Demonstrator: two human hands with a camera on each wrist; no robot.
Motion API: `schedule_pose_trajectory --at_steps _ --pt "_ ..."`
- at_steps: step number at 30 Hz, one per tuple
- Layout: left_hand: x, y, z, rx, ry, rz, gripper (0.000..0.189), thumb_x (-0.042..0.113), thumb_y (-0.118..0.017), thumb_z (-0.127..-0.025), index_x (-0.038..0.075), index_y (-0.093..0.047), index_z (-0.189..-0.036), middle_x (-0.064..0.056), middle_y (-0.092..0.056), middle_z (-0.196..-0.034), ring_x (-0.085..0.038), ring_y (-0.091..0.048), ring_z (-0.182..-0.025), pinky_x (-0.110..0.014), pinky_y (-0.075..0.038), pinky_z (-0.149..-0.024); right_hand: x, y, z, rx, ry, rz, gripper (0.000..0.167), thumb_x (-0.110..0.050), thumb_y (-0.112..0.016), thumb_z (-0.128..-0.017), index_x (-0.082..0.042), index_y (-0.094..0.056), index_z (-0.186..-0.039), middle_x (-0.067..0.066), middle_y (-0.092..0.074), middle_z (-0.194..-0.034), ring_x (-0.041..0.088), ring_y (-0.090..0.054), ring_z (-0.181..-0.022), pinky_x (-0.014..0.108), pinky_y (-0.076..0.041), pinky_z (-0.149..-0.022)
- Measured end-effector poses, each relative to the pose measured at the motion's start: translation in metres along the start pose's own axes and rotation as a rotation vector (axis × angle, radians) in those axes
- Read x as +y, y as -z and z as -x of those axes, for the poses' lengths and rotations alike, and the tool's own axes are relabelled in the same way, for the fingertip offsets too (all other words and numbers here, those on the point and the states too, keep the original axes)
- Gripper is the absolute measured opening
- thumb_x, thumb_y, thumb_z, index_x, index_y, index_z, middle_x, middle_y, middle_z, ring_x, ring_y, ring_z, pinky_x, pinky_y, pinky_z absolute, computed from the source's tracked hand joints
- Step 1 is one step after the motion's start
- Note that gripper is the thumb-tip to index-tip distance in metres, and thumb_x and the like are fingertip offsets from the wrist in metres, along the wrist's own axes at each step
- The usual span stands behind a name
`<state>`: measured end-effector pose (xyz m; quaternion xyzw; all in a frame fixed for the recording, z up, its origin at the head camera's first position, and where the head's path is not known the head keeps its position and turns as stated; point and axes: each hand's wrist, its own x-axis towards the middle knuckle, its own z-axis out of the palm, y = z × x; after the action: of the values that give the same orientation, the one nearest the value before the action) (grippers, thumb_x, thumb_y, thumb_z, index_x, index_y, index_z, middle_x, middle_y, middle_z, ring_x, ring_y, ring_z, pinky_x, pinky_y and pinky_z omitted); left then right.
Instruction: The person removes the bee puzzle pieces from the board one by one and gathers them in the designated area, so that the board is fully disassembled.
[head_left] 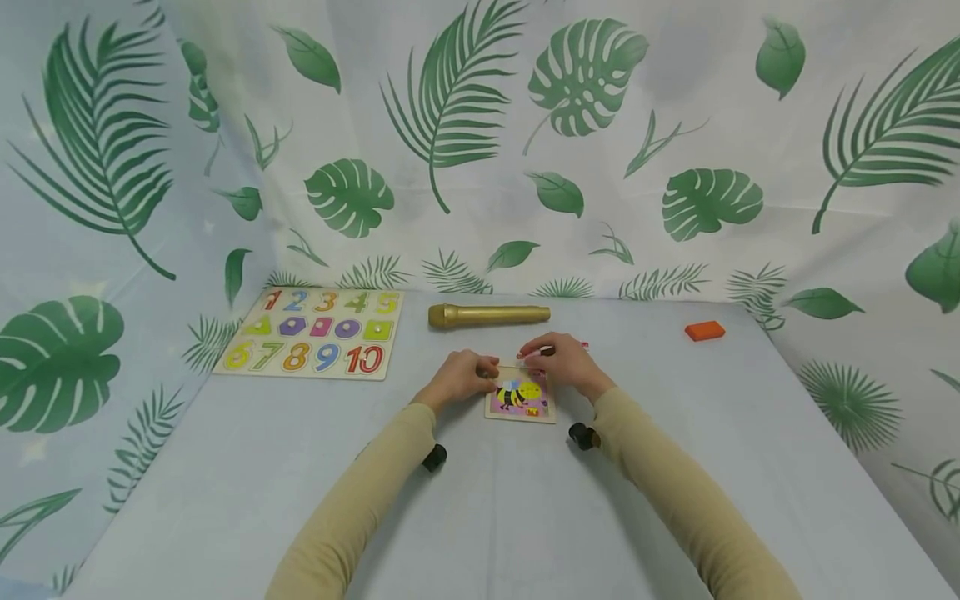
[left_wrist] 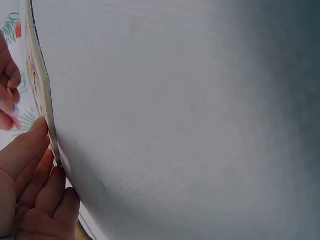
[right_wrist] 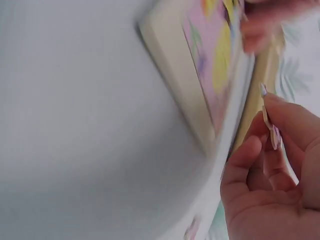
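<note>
My right hand (head_left: 562, 362)'s pinching a piece (right_wrist: 275, 137) (wrist view's clearer), left hand (head_left: 459, 377)'s gripping the bee board (head_left: 521, 418); pale table (head_left: 491, 517), leafy backdrop (head_left: 465, 229).

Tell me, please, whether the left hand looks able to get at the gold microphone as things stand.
Probably yes: the gold microphone lies beyond the left hand with nothing visible between them, though that hand grips the bee puzzle and would likely need to let go.

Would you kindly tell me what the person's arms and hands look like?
The person wears long, plain beige sleeves ending near the wrists. The left hand and right hand have no gloves. A small black device shows beside each wrist.
</note>
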<state>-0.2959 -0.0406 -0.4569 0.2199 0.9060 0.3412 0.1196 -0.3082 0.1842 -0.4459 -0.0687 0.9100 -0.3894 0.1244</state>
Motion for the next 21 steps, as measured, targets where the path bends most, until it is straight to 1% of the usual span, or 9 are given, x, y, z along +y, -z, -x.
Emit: schedule_pose_trajectory --at_steps 3,5,9,13,17,21 --pt "0.002 0.001 0.0 0.002 0.012 0.022 0.025 0.012 -0.075 -0.086 0.004 -0.073 -0.109 -0.004 -0.06 -0.134 -0.024 -0.05 -0.131 -0.038 -0.034 -0.112 0.012 0.016 -0.001 0.025 -0.018 -0.034 0.025 -0.028 -0.065 -0.094 -0.018 -0.07 -0.117 0.008 -0.057 -0.133 0.031 -0.053 -0.118 0.049 -0.045 -0.098" --pt "0.002 0.001 0.0 0.0 0.017 0.029 0.025 0.012 -0.075 -0.085 0.004 -0.073 -0.109 -0.004 -0.06 -0.134 -0.024 -0.05 -0.131 -0.038 -0.033 -0.112 0.023 0.03 0.0 0.035 -0.044 -0.066 0.028 -0.029 -0.065 -0.095 -0.018 -0.068 -0.12 0.008 -0.056 -0.134 0.031 -0.052 -0.119 0.049 -0.044 -0.1" --pt "0.002 0.001 0.0 -0.004 0.025 0.03 0.025 0.012 -0.075 -0.086 0.004 -0.073 -0.11 -0.004 -0.06 -0.135 -0.024 -0.049 -0.132 -0.039 -0.031 -0.114 0.05 0.062 0.004 0.045 -0.129 -0.124 0.033 -0.031 -0.062 -0.097 -0.017 -0.064 -0.126 0.01 -0.051 -0.14 0.031 -0.048 -0.119 0.05 -0.04 -0.102" --pt "0.002 0.002 -0.001 -0.004 0.03 0.035 0.026 0.012 -0.074 -0.086 0.003 -0.073 -0.111 -0.004 -0.06 -0.135 -0.024 -0.049 -0.132 -0.039 -0.031 -0.114 0.077 0.088 0.01 0.05 -0.216 -0.109 0.037 -0.03 -0.058 -0.099 -0.016 -0.06 -0.132 0.014 -0.041 -0.148 0.034 -0.041 -0.122 0.053 -0.037 -0.105" --pt "0.002 0.001 0.0 -0.008 0.041 0.051 0.025 0.012 -0.074 -0.087 0.004 -0.073 -0.11 -0.004 -0.06 -0.135 -0.024 -0.048 -0.132 -0.04 -0.031 -0.114 0.093 0.101 0.016 0.039 -0.267 -0.103 0.041 -0.031 -0.06 -0.098 -0.013 -0.058 -0.135 0.019 -0.036 -0.151 0.036 -0.038 -0.125 0.054 -0.034 -0.108" --pt "0.001 0.001 0.001 -0.012 0.05 0.058 0.025 0.012 -0.074 -0.087 0.004 -0.073 -0.111 -0.004 -0.06 -0.135 -0.024 -0.048 -0.133 -0.04 -0.031 -0.114 0.097 0.104 0.018 0.021 -0.287 -0.111 0.043 -0.034 -0.062 -0.096 -0.016 -0.058 -0.135 0.019 -0.036 -0.151 0.037 -0.036 -0.127 0.056 -0.031 -0.109"
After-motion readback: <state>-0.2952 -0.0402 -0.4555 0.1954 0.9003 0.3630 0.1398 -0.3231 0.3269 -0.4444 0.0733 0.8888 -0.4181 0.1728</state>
